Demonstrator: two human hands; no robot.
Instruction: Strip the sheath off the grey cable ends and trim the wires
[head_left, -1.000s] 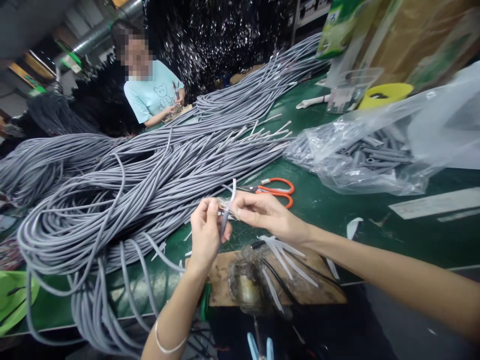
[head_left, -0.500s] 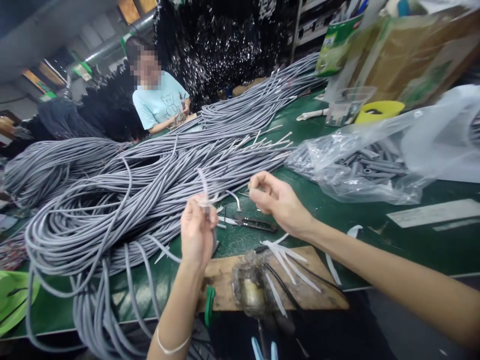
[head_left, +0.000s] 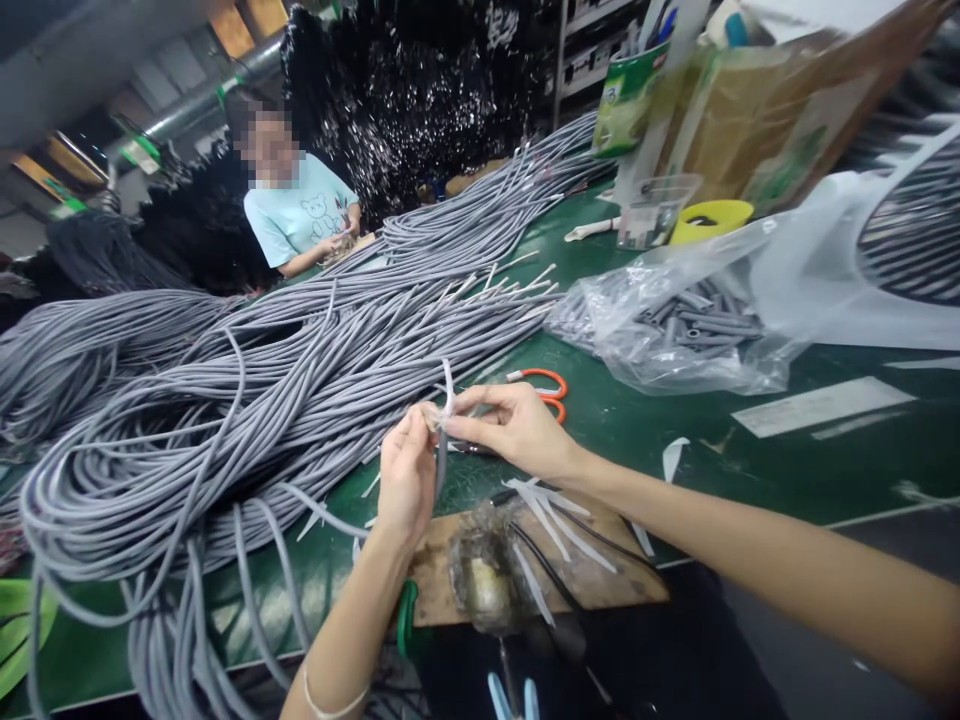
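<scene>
My left hand (head_left: pixel 409 470) is closed around a grey cable (head_left: pixel 442 468) near its end, in the middle of the view. A pale, whitish piece (head_left: pixel 448 378) sticks up above my fingertips. My right hand (head_left: pixel 521 430) meets the left from the right side, thumb and fingers pinched on the pale end of the cable; the exact grip is partly hidden. Orange-handled scissors (head_left: pixel 553 378) lie just behind my right hand. Below both hands is a wooden board (head_left: pixel 622 590) carrying a clear-wrapped device (head_left: pixel 487 590) and several white strips (head_left: pixel 555 525).
Large bundles of grey cable (head_left: pixel 187 430) cover the left of the green table (head_left: pixel 645 450). A clear bag of short grey tubes (head_left: pixel 697 330), a yellow ring-shaped container (head_left: pixel 709 222) and a green can (head_left: pixel 628 105) stand right. A person (head_left: pixel 304 215) works across the table.
My right hand has moved left to the cable end and now pinches there beside my left hand. The orange scissor handles have come into view. The whole view has shifted slightly.
</scene>
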